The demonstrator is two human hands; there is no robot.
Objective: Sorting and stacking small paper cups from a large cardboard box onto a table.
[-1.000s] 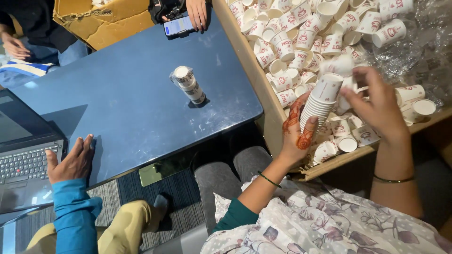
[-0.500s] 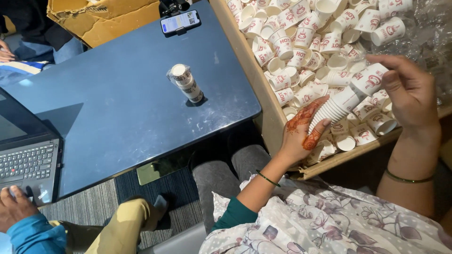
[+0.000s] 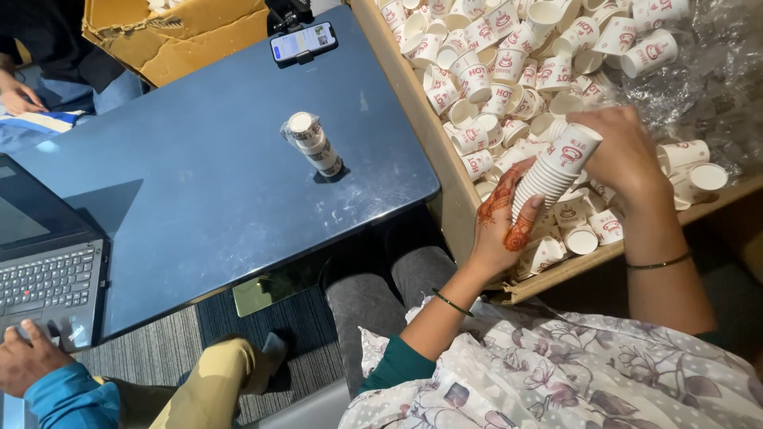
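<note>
Wooden tray of loose paper cups

Blue table: wrapped cup stack, phone, laptop

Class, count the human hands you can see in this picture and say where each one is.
4. The left hand and right hand hold the stack of paper cups; a third hand rests by the laptop; a fourth hand lies at the upper left edge. Others may be out of frame.
</note>
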